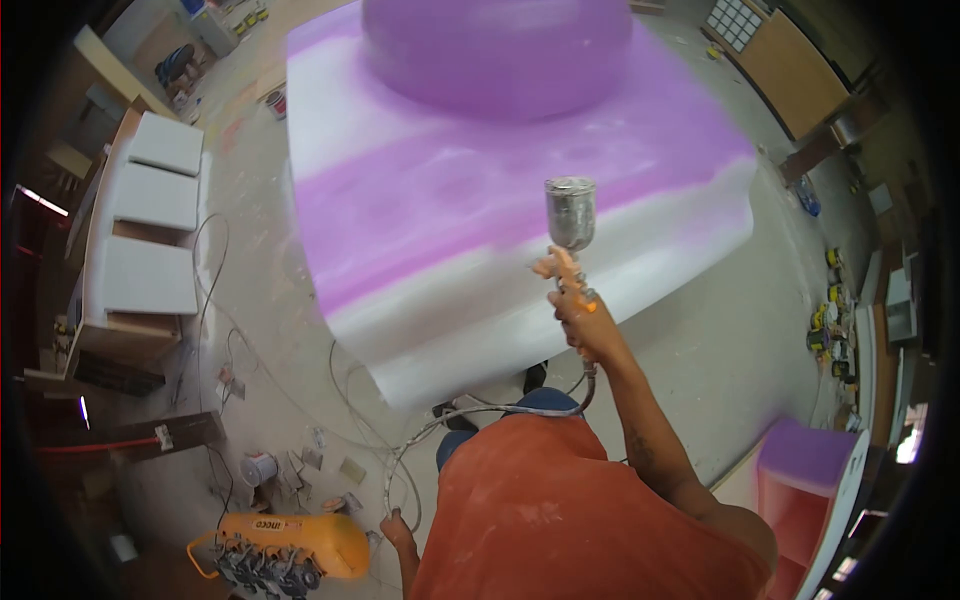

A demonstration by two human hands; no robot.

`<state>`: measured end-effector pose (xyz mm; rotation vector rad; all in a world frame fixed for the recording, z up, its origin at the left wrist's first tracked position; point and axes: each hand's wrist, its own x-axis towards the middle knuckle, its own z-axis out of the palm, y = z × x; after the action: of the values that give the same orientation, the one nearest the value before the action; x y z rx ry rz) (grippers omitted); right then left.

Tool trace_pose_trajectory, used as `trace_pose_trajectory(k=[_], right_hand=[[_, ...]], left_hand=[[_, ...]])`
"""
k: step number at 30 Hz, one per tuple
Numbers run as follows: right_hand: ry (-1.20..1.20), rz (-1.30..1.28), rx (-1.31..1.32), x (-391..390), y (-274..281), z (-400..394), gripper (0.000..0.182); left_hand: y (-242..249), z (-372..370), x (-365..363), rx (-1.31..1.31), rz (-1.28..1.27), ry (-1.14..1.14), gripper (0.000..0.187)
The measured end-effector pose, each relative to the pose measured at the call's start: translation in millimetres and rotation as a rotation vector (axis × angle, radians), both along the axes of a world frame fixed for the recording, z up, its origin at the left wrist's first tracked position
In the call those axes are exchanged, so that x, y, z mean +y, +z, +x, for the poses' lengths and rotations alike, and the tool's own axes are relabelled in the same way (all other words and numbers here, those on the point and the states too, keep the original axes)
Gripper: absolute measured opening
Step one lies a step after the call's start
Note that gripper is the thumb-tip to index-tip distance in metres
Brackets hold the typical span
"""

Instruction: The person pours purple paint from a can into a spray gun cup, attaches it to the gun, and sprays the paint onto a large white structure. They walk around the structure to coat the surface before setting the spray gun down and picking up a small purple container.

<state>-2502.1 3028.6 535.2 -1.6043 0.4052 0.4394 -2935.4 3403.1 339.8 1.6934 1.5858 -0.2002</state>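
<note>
My right hand (584, 325) is wrapped round the handle of an orange spray gun (565, 268) with a metal paint cup (572, 215) on top. The gun points at a large white panel (450, 330), partly coated in purple, with a big rounded purple form (500, 60) on it. From the gun's base an air hose (500, 407) runs down and left past my waist. Low at my left side, my left hand (397, 525) is closed round a loop of this hose. Its fingers show only in part.
A yellow air compressor (290, 545) stands at lower left, near a bucket (258, 468) and scraps. White boards (155, 210) lie on a bench at left. Paint cans (820, 340) line the right side. A purple and pink shelf unit (800, 490) stands at lower right. Hose loops cross the floor.
</note>
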Motion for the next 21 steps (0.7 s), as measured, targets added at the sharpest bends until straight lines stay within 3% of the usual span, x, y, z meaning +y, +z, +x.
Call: trace_pose_trajectory(k=[2, 7, 11, 13, 16, 18, 20, 21], right_hand=[[0.123, 0.042, 0.039, 52, -1, -18, 0.030], [0.370, 0.064, 0.055, 166, 7, -40, 0.033], [0.507, 0.147, 0.123, 203, 9, -48, 0.035], [0.546, 0.196, 0.173, 203, 8, -51, 0.035], [0.408, 0.152, 0.095, 175, -4, -45, 0.033], [0.274, -0.031, 0.014, 135, -7, -38, 0.029], [0.188, -0.149, -0.205, 84, -11, -28, 0.029], [0.095, -0.170, -0.158, 55, -3, -24, 0.030]], left_hand=[[-1, -40, 21, -0.060, 0.021, 0.140, 0.031], [8, -98, 57, -0.037, 0.015, 0.208, 0.030], [5, -119, 70, -0.090, 0.037, 0.228, 0.030], [4, -117, 74, -0.104, 0.030, 0.233, 0.030], [-4, -100, 73, -0.156, -0.002, 0.244, 0.030], [-4, -89, 68, -0.181, -0.032, 0.242, 0.030], [1, -58, 60, -0.028, 0.026, -0.166, 0.033], [8, -40, 52, -0.034, 0.012, -0.199, 0.033]])
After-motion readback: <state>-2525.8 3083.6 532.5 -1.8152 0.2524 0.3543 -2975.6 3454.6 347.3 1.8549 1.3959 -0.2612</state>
